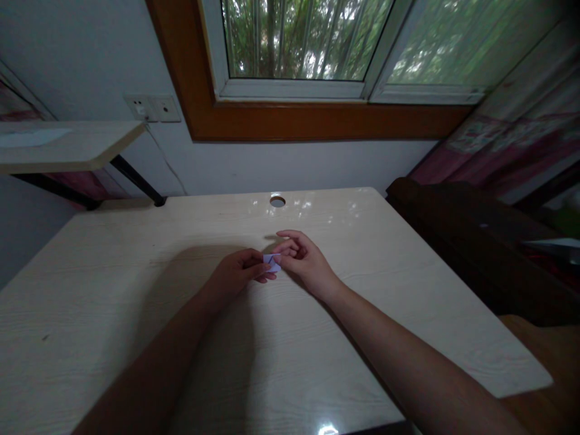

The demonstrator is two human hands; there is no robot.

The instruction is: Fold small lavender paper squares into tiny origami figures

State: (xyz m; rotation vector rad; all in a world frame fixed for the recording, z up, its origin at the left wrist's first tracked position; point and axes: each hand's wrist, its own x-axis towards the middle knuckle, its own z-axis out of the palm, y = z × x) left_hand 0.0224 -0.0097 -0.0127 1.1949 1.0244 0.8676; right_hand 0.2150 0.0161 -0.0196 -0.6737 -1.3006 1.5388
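Between my two hands, over the middle of the desk, is a small folded piece of pale purple paper (272, 261) with a dark line across its face. My left hand (240, 270) grips its left side, thumb on top and fingers underneath. From the right, my right hand (304, 258) pinches the paper's right edge between thumb and curled fingers, while one finger sticks out away from it. The far side of the paper is hidden by my fingers.
The light wood-grain desk (203, 223) has a round cable hole (277, 201) near its back edge. A raised shelf (67, 145) on black legs stands at the back left. A wall socket (151, 109) and a window (308, 42) are behind. Dark furniture (453, 241) lies to the right.
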